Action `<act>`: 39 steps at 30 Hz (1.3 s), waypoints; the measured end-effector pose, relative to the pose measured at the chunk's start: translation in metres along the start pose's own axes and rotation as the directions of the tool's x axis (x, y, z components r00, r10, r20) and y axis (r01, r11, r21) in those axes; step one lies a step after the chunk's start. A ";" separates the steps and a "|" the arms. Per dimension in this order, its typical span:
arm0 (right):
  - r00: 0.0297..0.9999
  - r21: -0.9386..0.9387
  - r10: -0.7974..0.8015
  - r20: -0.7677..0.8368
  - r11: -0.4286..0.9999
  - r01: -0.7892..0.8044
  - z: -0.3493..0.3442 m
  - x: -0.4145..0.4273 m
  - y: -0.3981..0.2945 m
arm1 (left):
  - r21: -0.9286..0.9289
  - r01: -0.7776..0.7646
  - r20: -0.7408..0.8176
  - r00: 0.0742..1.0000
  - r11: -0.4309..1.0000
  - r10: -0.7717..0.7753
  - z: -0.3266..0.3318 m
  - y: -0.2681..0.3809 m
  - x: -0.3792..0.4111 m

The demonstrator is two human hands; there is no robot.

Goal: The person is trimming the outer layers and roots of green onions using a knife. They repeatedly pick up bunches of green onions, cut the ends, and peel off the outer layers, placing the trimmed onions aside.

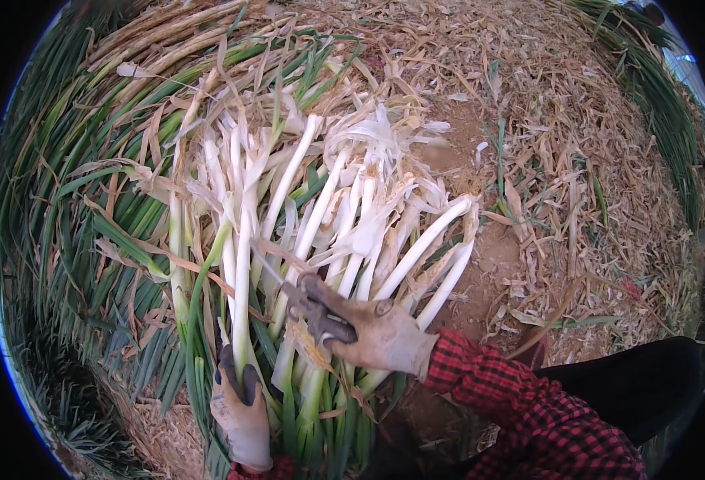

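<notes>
Several green onions with long white stalks lie side by side, their green leaves towards me and their root ends away. My left hand, in a worn beige work glove with dark fingertips, grips one stalk low down, where white turns to green. A dark tool with an air-gun-like body is held in my gloved right hand, above the stalks. Its thin metal nozzle points up and left towards the gripped onion. Loose papery outer skins cover the root ends.
A large heap of unpeeled green onions fills the left side. Dry leaf scraps cover the brown soil on the right. More green leaves lie along the far right edge. A dark-clothed leg is at the lower right.
</notes>
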State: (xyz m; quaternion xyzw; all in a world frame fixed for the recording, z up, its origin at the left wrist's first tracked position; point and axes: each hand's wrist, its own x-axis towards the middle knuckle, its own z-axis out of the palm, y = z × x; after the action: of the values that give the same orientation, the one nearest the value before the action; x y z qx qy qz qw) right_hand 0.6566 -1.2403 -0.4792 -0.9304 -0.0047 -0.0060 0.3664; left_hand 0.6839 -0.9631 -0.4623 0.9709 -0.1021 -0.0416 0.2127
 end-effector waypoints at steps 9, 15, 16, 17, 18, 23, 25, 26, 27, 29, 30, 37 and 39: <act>0.973 0.039 0.172 0.152 0.983 -0.180 -0.002 0.030 0.019 | 0.076 -0.038 0.006 0.999 0.996 0.037 0.007 -0.009 -0.010; 0.955 -0.039 0.294 0.035 0.955 -0.293 -0.029 0.114 0.055 | 0.126 0.256 0.018 0.966 0.959 -0.260 0.005 0.006 -0.017; 0.951 -0.073 0.303 0.061 0.952 -0.298 -0.025 0.111 0.055 | 0.057 0.254 0.056 0.965 0.965 -0.258 0.003 0.009 -0.014; 0.959 -0.046 0.274 0.075 0.961 -0.271 -0.022 0.099 0.053 | -0.013 0.254 0.094 0.963 0.967 -0.252 -0.001 0.013 -0.010; 0.963 -0.085 0.244 0.112 0.968 -0.235 -0.019 0.084 0.045 | -0.064 0.265 0.109 0.960 0.962 -0.257 -0.001 0.013 -0.010; 0.963 -0.081 0.212 0.165 0.976 -0.200 -0.022 0.085 0.038 | -0.222 0.280 0.176 0.954 0.934 -0.244 -0.006 0.021 -0.006; 0.973 -0.148 0.224 0.048 0.965 -0.215 -0.026 0.118 0.063 | -0.317 0.250 0.197 0.961 0.915 -0.195 -0.002 0.029 -0.001; 0.972 -0.108 0.233 0.034 0.968 -0.228 -0.026 0.120 0.065 | -0.377 0.239 0.180 0.967 0.895 -0.182 0.001 0.026 -0.002; 0.972 -0.072 0.235 0.019 0.970 -0.233 -0.027 0.124 0.064 | -0.441 0.225 0.156 0.973 0.869 -0.172 0.004 0.022 -0.003; 0.990 -0.067 0.140 0.015 0.988 -0.139 -0.017 0.099 0.056 | -0.305 0.129 0.042 0.992 0.944 -0.122 0.007 0.009 -0.006; 0.997 -0.065 0.081 -0.018 0.995 -0.082 -0.008 0.079 0.053 | -0.232 0.084 -0.012 0.996 0.969 -0.089 0.009 0.004 -0.007; 0.964 -0.020 0.267 0.010 0.964 -0.266 -0.030 0.062 0.046 | -0.473 0.147 0.127 0.987 0.869 -0.098 -0.040 0.073 -0.005; 0.999 -0.055 0.054 0.000 0.997 -0.054 -0.020 0.033 0.031 | -0.506 0.349 0.333 0.923 0.789 -0.195 -0.041 0.060 -0.009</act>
State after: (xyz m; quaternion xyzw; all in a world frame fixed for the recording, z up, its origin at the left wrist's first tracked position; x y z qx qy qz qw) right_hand 0.6901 -1.2769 -0.4850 -0.9400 0.0206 0.0043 0.3405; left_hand 0.6696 -0.9978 -0.3995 0.8565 0.0293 -0.2282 0.4620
